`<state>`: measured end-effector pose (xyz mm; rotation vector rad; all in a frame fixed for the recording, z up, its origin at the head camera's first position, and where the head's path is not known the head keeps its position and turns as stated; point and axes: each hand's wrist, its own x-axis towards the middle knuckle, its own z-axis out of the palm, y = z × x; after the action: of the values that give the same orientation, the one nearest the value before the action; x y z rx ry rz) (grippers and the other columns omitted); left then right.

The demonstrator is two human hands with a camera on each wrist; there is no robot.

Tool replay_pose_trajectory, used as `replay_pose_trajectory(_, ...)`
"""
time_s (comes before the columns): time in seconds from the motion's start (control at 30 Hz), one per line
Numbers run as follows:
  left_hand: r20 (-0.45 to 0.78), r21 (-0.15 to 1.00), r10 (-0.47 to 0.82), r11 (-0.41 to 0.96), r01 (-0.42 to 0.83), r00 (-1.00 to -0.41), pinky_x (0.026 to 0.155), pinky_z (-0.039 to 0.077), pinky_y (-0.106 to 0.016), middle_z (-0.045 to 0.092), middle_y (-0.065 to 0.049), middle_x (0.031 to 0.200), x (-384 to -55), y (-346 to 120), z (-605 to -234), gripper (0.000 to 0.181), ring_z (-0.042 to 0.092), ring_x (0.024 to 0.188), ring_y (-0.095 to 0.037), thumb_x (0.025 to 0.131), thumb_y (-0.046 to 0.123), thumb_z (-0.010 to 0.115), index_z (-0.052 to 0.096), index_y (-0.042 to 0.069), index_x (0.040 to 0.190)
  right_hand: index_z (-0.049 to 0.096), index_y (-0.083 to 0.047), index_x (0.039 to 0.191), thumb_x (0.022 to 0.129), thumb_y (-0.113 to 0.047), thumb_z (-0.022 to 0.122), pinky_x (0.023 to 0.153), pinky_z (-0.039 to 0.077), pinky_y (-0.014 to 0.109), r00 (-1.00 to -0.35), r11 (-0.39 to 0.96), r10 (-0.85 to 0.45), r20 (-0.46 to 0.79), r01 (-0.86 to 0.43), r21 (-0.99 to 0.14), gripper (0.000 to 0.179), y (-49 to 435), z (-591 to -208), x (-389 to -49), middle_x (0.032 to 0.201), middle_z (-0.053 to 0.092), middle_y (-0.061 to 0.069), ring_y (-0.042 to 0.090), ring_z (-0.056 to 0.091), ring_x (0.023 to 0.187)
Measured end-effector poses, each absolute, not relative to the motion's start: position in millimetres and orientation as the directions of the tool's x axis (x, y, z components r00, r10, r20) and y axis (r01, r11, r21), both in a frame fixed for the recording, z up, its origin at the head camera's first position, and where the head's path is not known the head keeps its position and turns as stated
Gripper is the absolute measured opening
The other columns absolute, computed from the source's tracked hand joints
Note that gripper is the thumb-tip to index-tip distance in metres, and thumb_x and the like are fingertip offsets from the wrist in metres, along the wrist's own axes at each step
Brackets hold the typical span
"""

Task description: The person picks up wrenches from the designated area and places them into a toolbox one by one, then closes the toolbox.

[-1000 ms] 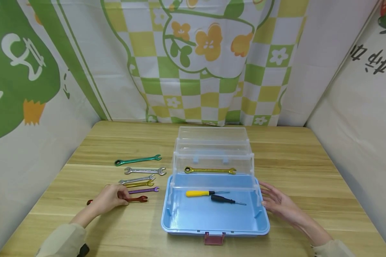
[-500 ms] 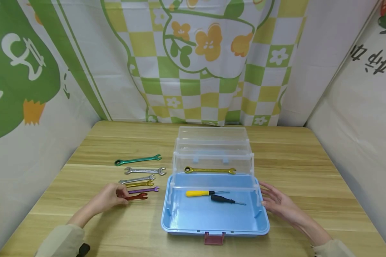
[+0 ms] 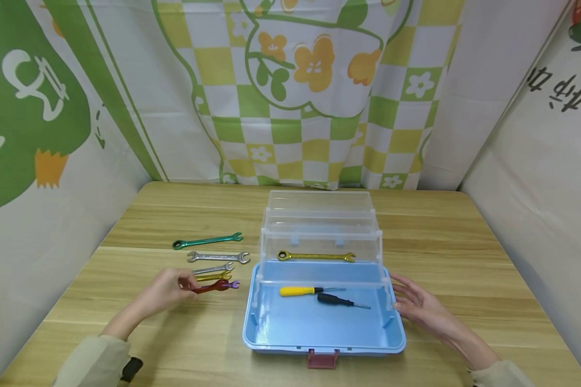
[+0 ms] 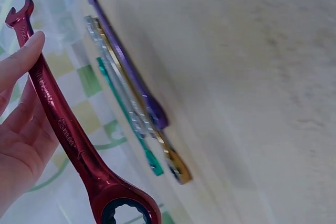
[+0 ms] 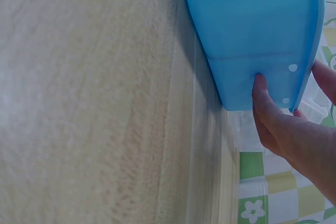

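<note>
My left hand (image 3: 162, 293) pinches a red ratcheting combination wrench (image 4: 65, 124) between thumb and fingers, raised over the table. Its open end points right, overlapping a purple wrench (image 3: 234, 285) in the head view; the ratchet ring is plain in the left wrist view. Beyond lie a gold wrench (image 3: 218, 277), two silver wrenches (image 3: 219, 258) and a green ratcheting wrench (image 3: 208, 241). My right hand (image 3: 426, 309) touches the right end of a light-blue toolbox (image 3: 319, 330), a fingertip on its outer wall and the thumb at the rim.
Inside the toolbox lie a yellow screwdriver (image 3: 297, 291) and a black screwdriver (image 3: 336, 300). A gold ratcheting wrench (image 3: 317, 257) sits in the clear tiered trays (image 3: 321, 219) raised behind. A dark red latch (image 3: 322, 359) hangs at the front. Patterned cloth (image 3: 300, 134) borders the table's back.
My left hand has lifted the red wrench off the table and moved it slightly away from me, over the purple wrench. The right hand has stayed at the toolbox.
</note>
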<state>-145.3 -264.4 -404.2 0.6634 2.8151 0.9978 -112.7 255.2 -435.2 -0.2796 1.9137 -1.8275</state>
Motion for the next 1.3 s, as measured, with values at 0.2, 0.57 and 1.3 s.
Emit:
replay_pose_trajectory(0.2,0.09,0.591,0.441,0.698,0.404,-0.893,0.052,0.043,-0.02,0.059,0.005,0.068,-148,-256,-395,0.015,0.049,0.062,-0.002,0.068,-0.001,0.071,0.062,0.011,0.072,0.003,-0.002,0.14,0.09,-0.009,0.048,0.093,0.039,0.032,-0.863,0.074,-0.468,-0.192,0.178,-0.981,0.067,255,-435,-113,0.139,0.006,0.033,0.031,0.033,0.123)
replay_pose_trajectory(0.57,0.185,0.598,0.469,0.644,0.478,-0.864,0.053,0.045,-0.021,0.06,0.005,0.07,-154,-235,-374,0.015,0.051,0.064,-0.003,0.066,-0.002,0.073,0.064,0.009,0.072,0.003,-0.001,0.14,0.09,-0.009,0.049,0.093,0.039,0.032,-0.862,0.069,-0.467,-0.198,0.188,-0.98,0.068,257,-439,-115,0.139,0.005,0.034,0.026,0.036,0.122)
replay_pose_trajectory(1.3,0.217,0.558,0.556,0.604,0.569,-0.803,0.05,0.042,-0.02,0.059,0.007,0.065,-176,-173,-339,0.012,0.05,0.059,-0.004,0.067,0.004,0.074,0.064,0.01,0.071,0.002,-0.003,0.14,0.09,-0.009,0.049,0.093,0.039,0.034,-0.86,0.08,-0.46,-0.22,0.207,-0.975,0.069,255,-436,-113,0.14,0.006,0.032,0.02,0.039,0.119)
